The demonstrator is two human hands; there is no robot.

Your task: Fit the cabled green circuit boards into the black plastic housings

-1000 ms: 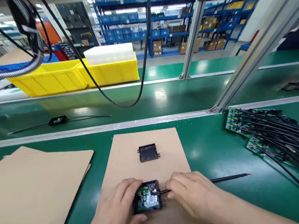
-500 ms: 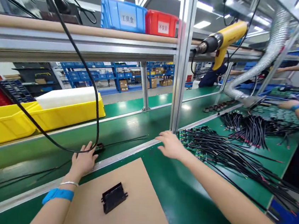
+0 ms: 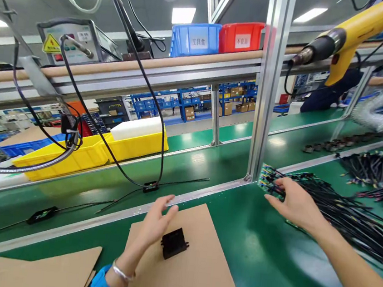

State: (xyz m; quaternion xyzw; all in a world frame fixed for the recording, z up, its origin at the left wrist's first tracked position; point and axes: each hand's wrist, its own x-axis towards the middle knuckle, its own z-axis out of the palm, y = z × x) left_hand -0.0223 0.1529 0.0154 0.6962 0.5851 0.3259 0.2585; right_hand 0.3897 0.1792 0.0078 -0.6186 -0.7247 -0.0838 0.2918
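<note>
Bright, even light falls from white ceiling strip lamps (image 3: 184, 15). Pale glare patches sit on the glossy green bench top (image 3: 268, 261). Shadows are faint. Straight frames bow near the edges; the right edge smears slightly.

Yellow bins (image 3: 83, 157) beyond the conveyor, blue crate (image 3: 195, 39) and red crate (image 3: 242, 37) on the shelf, yellow heat gun (image 3: 350, 34) hanging

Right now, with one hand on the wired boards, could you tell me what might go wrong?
The right hand rests on the green boards, whose black leads are tangled: lifting one may drag its neighbours. The left hand hovers beside the loose black cover and could knock it off the cardboard.
</note>
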